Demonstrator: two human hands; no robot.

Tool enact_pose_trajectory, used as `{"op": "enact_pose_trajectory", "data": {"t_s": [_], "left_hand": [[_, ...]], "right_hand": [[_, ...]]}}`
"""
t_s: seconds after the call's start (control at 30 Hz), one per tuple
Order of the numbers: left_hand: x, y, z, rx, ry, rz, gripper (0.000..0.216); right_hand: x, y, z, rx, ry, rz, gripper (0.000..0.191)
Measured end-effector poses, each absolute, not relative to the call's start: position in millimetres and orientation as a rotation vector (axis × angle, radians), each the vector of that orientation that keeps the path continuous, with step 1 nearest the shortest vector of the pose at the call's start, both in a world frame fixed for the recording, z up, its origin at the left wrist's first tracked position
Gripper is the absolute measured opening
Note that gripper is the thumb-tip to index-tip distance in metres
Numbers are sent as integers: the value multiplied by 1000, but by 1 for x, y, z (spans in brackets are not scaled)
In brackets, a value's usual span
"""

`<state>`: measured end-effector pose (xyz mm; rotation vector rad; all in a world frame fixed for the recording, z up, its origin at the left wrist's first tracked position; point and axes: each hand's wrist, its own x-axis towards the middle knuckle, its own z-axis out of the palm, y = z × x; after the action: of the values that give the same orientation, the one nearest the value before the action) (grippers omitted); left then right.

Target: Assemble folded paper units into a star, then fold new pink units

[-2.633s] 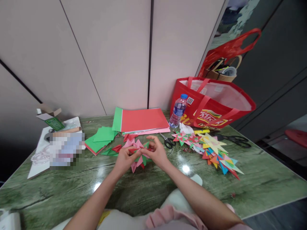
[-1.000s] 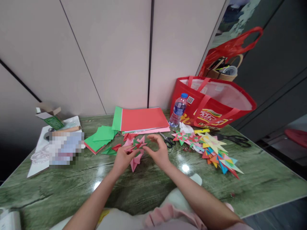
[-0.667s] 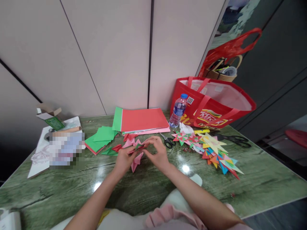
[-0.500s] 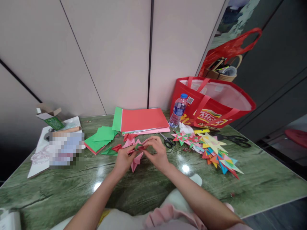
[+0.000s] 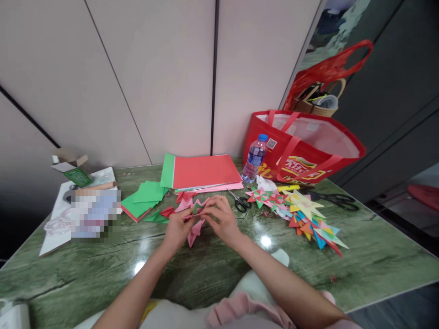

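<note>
Between my two hands is a small folded paper piece (image 5: 196,209) showing green and pink, partly covered by my fingers. My left hand (image 5: 177,228) pinches its left side between thumb and fingers. At its right side, my right hand (image 5: 222,220) grips with thumb and fingertips. Below and behind lie pink folded paper pieces (image 5: 195,233) on the table. Red folded pieces (image 5: 167,211) and a green folded piece (image 5: 157,217) rest just left of my left hand. Black-handled scissors (image 5: 242,204) lie to the right of my right hand.
Green paper squares (image 5: 147,194) lie at left, with large red sheets (image 5: 207,171) behind my hands. A water bottle (image 5: 255,157) stands before a red shopping bag (image 5: 308,146). Colourful paper stars (image 5: 305,214) and larger scissors (image 5: 338,199) are at right; a small green box (image 5: 77,173) stands far left.
My right hand's fingers have shifted slightly around the folded paper, and more of its green face shows. My left hand stays in nearly the same place.
</note>
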<state>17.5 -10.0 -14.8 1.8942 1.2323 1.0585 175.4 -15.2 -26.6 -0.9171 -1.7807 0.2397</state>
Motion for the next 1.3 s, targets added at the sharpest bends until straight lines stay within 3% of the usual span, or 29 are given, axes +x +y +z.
{"op": "enact_pose_trajectory", "data": {"t_s": [1.3], "left_hand": [[26,-14,-16,1801,1205,1076,20]], "right_hand": [[174,-15,-31,-881,-1676,287,10]]}}
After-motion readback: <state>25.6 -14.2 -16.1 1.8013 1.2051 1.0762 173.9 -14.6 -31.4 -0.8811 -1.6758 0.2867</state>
